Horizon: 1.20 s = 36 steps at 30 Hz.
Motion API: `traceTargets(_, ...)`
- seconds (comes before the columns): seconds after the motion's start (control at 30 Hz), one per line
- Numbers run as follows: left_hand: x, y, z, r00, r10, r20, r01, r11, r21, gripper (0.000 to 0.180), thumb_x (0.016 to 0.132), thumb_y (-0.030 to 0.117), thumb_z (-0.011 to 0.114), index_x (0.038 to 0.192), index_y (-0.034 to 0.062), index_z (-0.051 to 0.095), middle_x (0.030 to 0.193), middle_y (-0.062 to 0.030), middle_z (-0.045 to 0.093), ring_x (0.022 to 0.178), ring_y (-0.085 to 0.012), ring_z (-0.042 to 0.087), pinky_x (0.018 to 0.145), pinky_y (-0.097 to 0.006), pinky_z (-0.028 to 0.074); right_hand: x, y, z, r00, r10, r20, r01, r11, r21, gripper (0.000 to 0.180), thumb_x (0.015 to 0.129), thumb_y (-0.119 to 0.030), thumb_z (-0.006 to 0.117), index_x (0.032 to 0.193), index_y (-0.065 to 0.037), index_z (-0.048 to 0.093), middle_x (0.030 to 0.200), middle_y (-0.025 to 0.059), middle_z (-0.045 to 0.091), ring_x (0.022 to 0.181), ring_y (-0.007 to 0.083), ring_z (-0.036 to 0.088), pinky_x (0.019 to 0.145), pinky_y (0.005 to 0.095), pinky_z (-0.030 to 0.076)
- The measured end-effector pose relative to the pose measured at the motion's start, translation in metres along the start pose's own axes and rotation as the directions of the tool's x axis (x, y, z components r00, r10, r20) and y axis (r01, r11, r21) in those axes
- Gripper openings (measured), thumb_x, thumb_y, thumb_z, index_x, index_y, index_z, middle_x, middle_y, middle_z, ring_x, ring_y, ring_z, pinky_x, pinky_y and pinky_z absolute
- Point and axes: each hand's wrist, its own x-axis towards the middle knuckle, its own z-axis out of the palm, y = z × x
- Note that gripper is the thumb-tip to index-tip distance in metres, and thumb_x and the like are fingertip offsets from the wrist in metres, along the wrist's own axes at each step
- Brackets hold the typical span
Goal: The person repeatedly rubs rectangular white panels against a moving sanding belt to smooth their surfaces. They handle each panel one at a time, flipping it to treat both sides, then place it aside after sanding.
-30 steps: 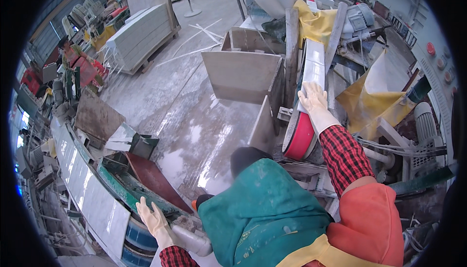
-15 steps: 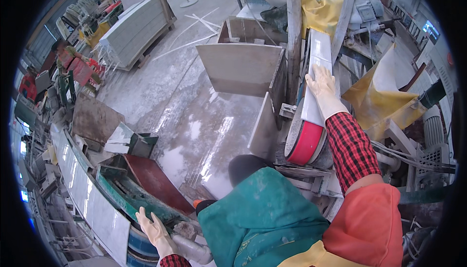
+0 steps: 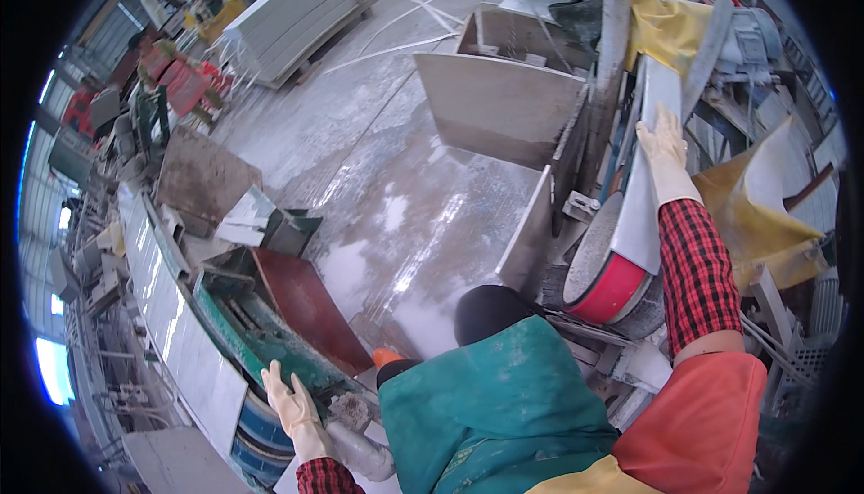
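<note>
My right hand, in a cream rubber glove, lies with its fingers stretched out along a long white slab. The slab rests on a conveyor whose near end is a roller with a red band. Down at the lower left, my left hand, gloved the same way, holds nothing and has its fingers spread. It is beside a blue banded roller at the near end of another conveyor, where a glossy white slab lies. Whether it touches the roller is unclear.
Upright grey boards stand left of the right conveyor. A green trough and a reddish-brown panel border the left conveyor. Yellow sheeting hangs at the right. A pallet of stacked slabs and another person are farther off.
The view has swung left, so the surroundings sit farther right in the picture. My right hand remains flat on the white slab, and my left hand stays open by the blue roller.
</note>
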Motion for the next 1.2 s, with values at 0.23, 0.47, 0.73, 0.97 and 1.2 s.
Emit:
traceTargets(0.23, 0.013, -0.025, 0.002, 0.994, 0.106, -0.002, -0.104, 0.983, 0.152, 0.047, 0.098, 0.01, 0.062, 0.143, 0.0075, 0.052, 0.156, -0.0255, 0.039, 0.146, -0.0385, 0.036, 0.119, -0.041, 0.032, -0.024, 0.015, 0.001, 0.998, -0.055, 0.018, 0.054, 0.998, 0.029, 0.077, 0.089, -0.049, 0.063, 0.152, -0.012, 0.041, 0.151, 0.0146, 0.046, 0.141, 0.031, 0.042, 0.113, 0.0445, 0.039)
traceTargets(0.47, 0.009, -0.03, 0.001, 0.962, 0.245, -0.117, -0.221, 0.957, 0.187, 0.047, 0.091, 0.008, 0.067, 0.137, 0.0023, 0.057, 0.143, -0.03, 0.052, 0.138, -0.0433, 0.045, 0.117, -0.046, 0.035, -0.095, 0.005, -0.013, 0.998, -0.047, 0.045, 0.046, 0.999, 0.006, 0.08, 0.085, -0.051, 0.067, 0.149, -0.01, 0.044, 0.15, 0.0172, 0.048, 0.138, 0.0343, 0.046, 0.113, 0.0446, 0.039)
traceTargets(0.73, 0.008, -0.03, -0.004, 0.95, 0.264, -0.168, -0.243, 0.961, 0.136, 0.047, 0.088, 0.017, 0.069, 0.132, 0.0024, 0.06, 0.137, -0.0308, 0.056, 0.132, -0.0461, 0.049, 0.114, -0.049, 0.037, -0.192, -0.022, -0.068, 0.976, 0.151, 0.16, -0.151, 0.988, -0.009, 0.086, 0.076, -0.047, 0.079, 0.147, -0.012, 0.044, 0.144, 0.0191, 0.051, 0.136, 0.039, 0.047, 0.113, 0.0469, 0.04)
traceTargets(0.97, 0.009, -0.046, -0.001, 0.932, 0.281, -0.23, -0.262, 0.959, 0.112, 0.047, 0.085, 0.019, 0.071, 0.128, 0.0021, 0.062, 0.132, -0.0287, 0.06, 0.129, -0.0458, 0.051, 0.113, -0.05, 0.038, -0.195, -0.023, -0.064, 0.962, 0.125, 0.244, -0.15, 0.985, 0.086, 0.09, 0.064, -0.03, 0.086, 0.143, -0.011, 0.047, 0.141, 0.0218, 0.055, 0.132, 0.0389, 0.053, 0.108, 0.0457, 0.047)
traceTargets(1.2, 0.006, -0.053, -0.015, 0.934, 0.258, -0.248, -0.236, 0.965, 0.115, 0.045, 0.087, 0.022, 0.07, 0.126, 0.0024, 0.064, 0.128, -0.0262, 0.063, 0.13, -0.0433, 0.051, 0.113, -0.05, 0.037, -0.153, -0.047, -0.071, 0.969, 0.011, 0.246, -0.218, 0.499, 0.838, 0.08, 0.06, -0.021, 0.08, 0.134, 0.0, 0.058, 0.125, 0.012, 0.064, 0.107, 0.026, 0.063, 0.087, 0.0388, 0.049)
